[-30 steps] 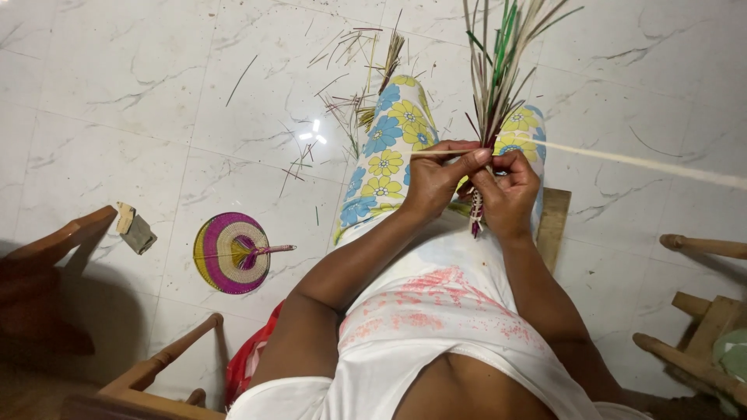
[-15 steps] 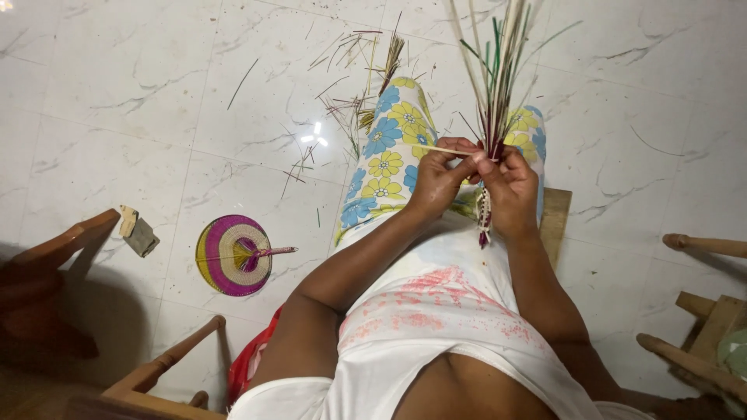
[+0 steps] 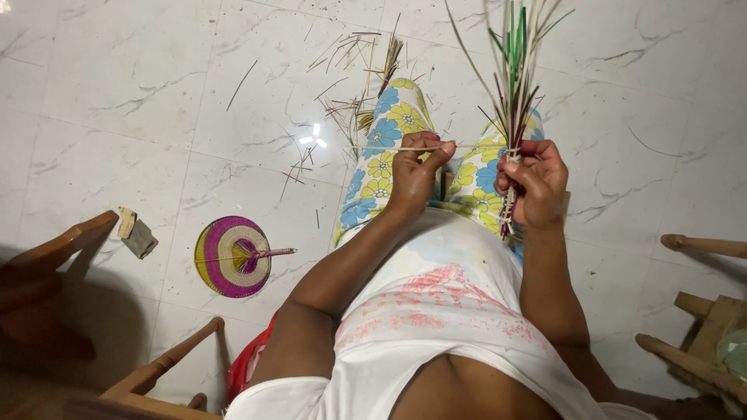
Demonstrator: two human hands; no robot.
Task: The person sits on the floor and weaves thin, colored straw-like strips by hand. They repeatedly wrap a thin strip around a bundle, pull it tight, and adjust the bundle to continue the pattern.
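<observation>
Over lap, hands [image 3: 475, 175] gripping reed bundle [image 3: 515, 85]

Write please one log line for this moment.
left hand: pinches pale strip | right hand: grips bundle of reeds, upright | floor: round woven fan

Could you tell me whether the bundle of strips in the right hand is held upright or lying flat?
Upright. The right hand grips the bundle of strips near its base, and the strips fan out above it.
</observation>
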